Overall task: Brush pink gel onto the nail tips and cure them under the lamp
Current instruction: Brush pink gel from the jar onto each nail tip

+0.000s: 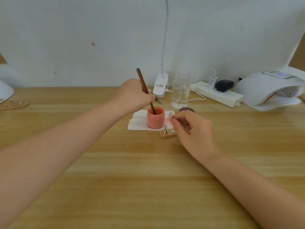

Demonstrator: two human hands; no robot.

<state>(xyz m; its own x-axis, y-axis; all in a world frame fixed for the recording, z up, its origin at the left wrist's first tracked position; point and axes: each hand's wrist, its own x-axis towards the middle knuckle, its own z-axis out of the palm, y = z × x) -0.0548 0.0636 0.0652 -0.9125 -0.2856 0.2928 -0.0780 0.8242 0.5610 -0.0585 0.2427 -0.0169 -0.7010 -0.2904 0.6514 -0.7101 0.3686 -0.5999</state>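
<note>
My left hand grips a brown wooden brush, whose tip dips into an open jar of pink gel. The jar stands on a white tissue smeared pink. My right hand pinches a small nail tip just right of the jar, above a little wooden holder block with a metal stand on it. The white curing lamp sits at the far right of the table, its display lit.
A clip-on desk lamp, a clear pump bottle and a white power strip with plugs line the back edge. The jar's dark lid lies behind my right hand. A wooden strip with nail tips lies far left.
</note>
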